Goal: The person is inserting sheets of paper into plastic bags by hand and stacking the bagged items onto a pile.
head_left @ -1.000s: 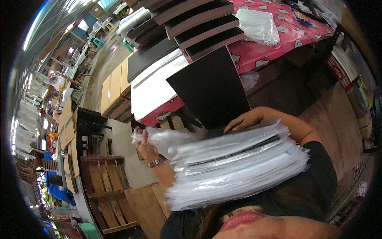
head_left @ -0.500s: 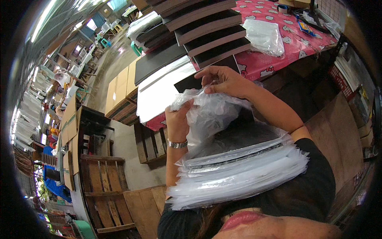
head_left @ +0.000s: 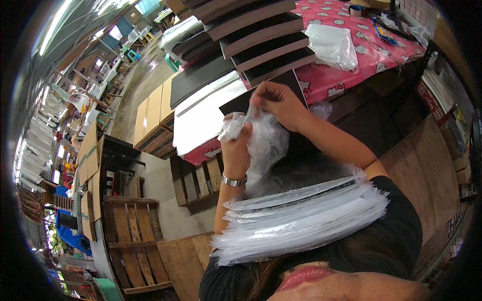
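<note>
My left hand (head_left: 236,153), with a metal-band watch on its wrist, is closed round a bunched part of a clear plastic bag (head_left: 268,143). Thumb and fingers of my right hand (head_left: 282,106) pinch the same thin plastic a little higher and to the right. The bag hangs crumpled between both hands. Close to my chest lies a thick pile of flat clear plastic bags (head_left: 301,220), its edges fanned. Behind my hands a black sheet (head_left: 238,105) partly shows, lying against white sheets (head_left: 203,123).
Thick dark-topped stacks (head_left: 271,42) stand stepped on the far table, beside a flat plastic packet (head_left: 331,46) on a pink patterned tablecloth (head_left: 371,50). Cardboard boxes (head_left: 153,113) are at left. Wooden pallets (head_left: 133,226) lie on the floor.
The plastic, spread wide between my hands before, is now gathered into a narrower bunch. My left hand has moved slightly right; my right hand has turned and pinches the plastic.
</note>
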### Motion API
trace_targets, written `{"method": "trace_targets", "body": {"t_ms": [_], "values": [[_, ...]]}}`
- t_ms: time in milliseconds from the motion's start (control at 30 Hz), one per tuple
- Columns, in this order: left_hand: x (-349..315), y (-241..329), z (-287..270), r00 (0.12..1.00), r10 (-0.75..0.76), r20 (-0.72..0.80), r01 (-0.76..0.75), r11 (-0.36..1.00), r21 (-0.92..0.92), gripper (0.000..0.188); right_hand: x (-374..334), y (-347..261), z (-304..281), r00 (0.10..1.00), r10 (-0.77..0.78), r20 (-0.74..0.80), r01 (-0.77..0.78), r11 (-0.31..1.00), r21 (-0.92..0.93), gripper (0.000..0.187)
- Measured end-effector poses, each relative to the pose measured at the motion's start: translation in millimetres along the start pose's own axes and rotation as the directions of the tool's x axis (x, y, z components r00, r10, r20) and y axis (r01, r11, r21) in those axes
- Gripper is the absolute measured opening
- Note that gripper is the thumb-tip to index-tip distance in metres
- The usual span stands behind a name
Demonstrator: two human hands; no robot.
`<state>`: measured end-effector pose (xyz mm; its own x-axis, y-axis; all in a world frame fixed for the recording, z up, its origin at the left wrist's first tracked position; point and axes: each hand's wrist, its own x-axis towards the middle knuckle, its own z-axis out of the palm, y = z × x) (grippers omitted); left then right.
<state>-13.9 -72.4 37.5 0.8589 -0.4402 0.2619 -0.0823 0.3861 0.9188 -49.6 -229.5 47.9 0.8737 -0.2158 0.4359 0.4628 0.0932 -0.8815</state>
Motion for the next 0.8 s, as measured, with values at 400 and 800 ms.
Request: {"method": "trace_targets", "body": {"t_ms": [400,800], "values": [[-38.9,-21.3,-126.0,0.733,-0.348,0.585,0.160,0.923,0.349,0.037,-57.8,-18.6,-71.1,0.903,0.215,0.372,-0.369,0.831,0.416,0.025],[-35.2,8.8,-106.8,0.789,-0.421,0.448,0.443,0.894,0.062,0.032,-70.6,-18.7,-95.0,0.887,0.446,0.121,-0.443,0.895,-0.052,0.015]]}}
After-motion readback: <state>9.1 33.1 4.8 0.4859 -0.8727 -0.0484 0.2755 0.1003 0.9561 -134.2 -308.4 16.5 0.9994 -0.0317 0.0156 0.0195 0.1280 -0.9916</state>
